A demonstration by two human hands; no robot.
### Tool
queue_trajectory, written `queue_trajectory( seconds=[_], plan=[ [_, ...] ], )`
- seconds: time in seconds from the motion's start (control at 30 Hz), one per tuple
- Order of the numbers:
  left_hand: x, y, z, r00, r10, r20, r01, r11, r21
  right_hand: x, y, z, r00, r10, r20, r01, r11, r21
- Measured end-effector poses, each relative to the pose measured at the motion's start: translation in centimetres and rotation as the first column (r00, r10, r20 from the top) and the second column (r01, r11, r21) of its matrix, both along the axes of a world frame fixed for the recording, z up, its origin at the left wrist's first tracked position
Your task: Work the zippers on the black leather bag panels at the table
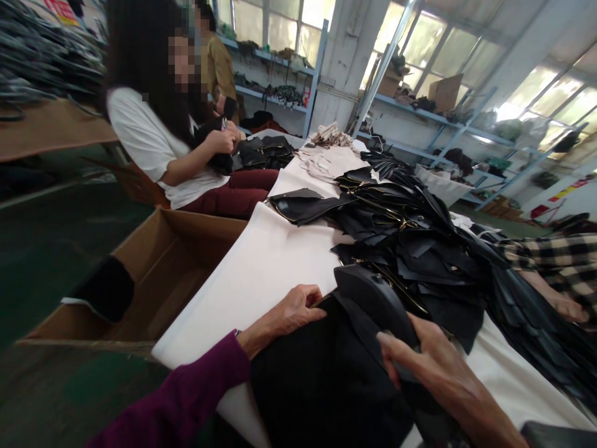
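Observation:
A large black fabric piece [321,379], perhaps a bag panel, lies across the near edge of the table in front of me. My left hand [291,308] pinches its upper left edge, where a thin line of gold zipper shows. My right hand [429,348] is closed around a smooth black leather-like piece [368,292] that bends over the fabric's right side. Its fingers are partly hidden behind that piece. Just beyond both hands, a heap of black pieces with gold zippers [401,211] spreads over the table.
The white-covered table [298,255] runs away from me. An open cardboard box [153,286] stands at its left, with a black piece [105,289] on its edge. A seated person [149,143] works at the far left side. A checkered sleeve [555,258] reaches in from the right.

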State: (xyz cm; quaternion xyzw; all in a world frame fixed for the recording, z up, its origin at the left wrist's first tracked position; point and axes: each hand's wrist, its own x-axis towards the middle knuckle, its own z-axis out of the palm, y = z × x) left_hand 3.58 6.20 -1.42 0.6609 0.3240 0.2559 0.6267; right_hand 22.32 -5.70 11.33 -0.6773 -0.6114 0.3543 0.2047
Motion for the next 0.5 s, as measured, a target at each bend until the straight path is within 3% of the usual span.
queue_trajectory(
  seconds=[0.1,0.2,0.37,0.5],
  plan=[
    [0.1,0.5,-1.1,1.0,-0.001,0.022,0.002,0.999,-0.039,1.4,-0.8,1.3,0.988,-0.08,0.131,0.078,0.997,0.022],
    [0.2,0.7,-1.5,0.999,-0.007,0.04,0.01,0.998,-0.064,2.6,-2.7,1.0,0.969,-0.078,0.236,0.093,0.994,-0.055],
    [0.1,0.3,-0.9,0.997,-0.02,0.077,0.026,0.996,-0.084,2.1,-4.7,-1.9,0.989,-0.145,0.026,0.147,0.969,-0.201],
    [0.2,0.0,-0.8,0.993,-0.032,0.112,0.044,0.994,-0.104,1.6,-3.6,-2.7,0.998,-0.054,-0.013,0.052,0.993,-0.105]
  ],
)
